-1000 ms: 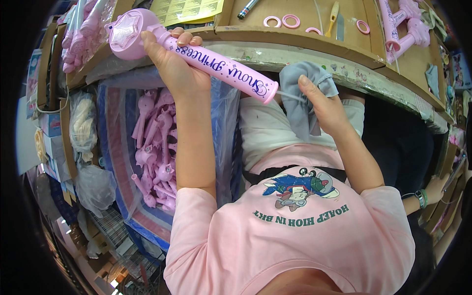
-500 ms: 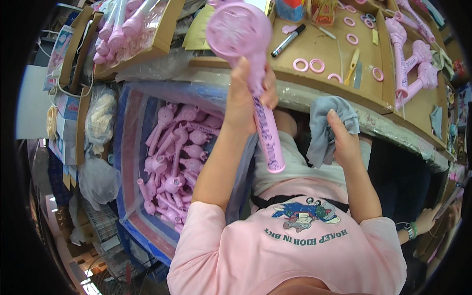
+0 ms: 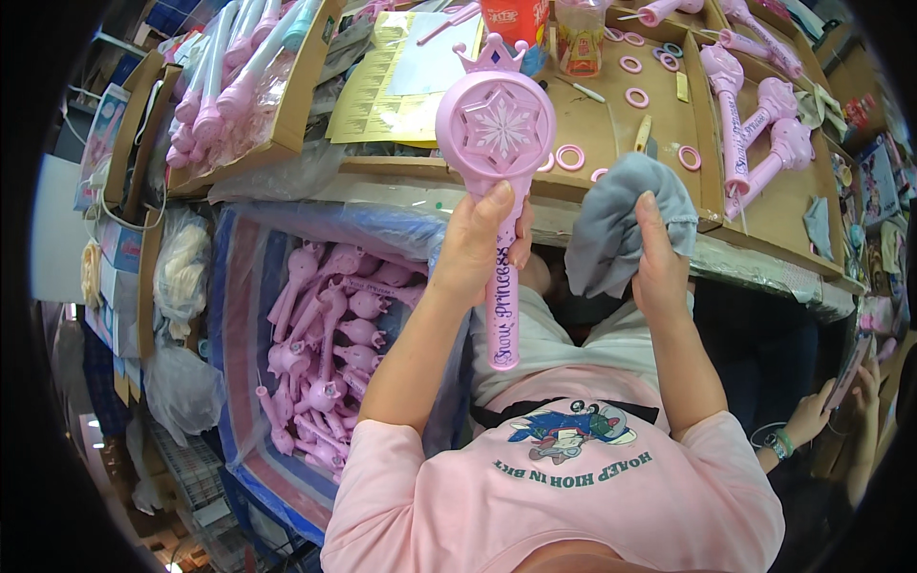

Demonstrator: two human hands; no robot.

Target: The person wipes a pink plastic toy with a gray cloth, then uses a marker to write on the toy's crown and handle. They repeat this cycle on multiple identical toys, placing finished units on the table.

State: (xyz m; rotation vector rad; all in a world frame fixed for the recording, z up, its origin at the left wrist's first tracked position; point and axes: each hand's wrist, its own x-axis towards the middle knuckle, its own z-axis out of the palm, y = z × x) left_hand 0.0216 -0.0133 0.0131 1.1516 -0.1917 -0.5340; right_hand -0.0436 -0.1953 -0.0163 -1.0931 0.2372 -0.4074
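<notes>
Pink plastic wand [image 3: 497,143] has been swung from slanted to straight; crowned, snowflake-faced disc head [image 3: 496,126] far, tubular handle [image 3: 503,310] near. It's held mid-scene, right of the striped bin [image 3: 246,353], gripped by the closed left hand [image 3: 476,239]. Limp grey cloth [image 3: 611,229] is pinched in the right hand [image 3: 661,248], fingers mostly hidden.

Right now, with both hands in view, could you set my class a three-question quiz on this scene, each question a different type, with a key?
1. Multiple choice: what does the right hand hold?
a) a pink ring
b) a grey cloth
c) a marker

2. True or false: the left hand grips the pink wand by its crown.

3. Fill the gap: the wand's round head bears a pale ____ design.

Key: 1. b. 2. False: it grips the handle. 3. Snowflake.
</notes>
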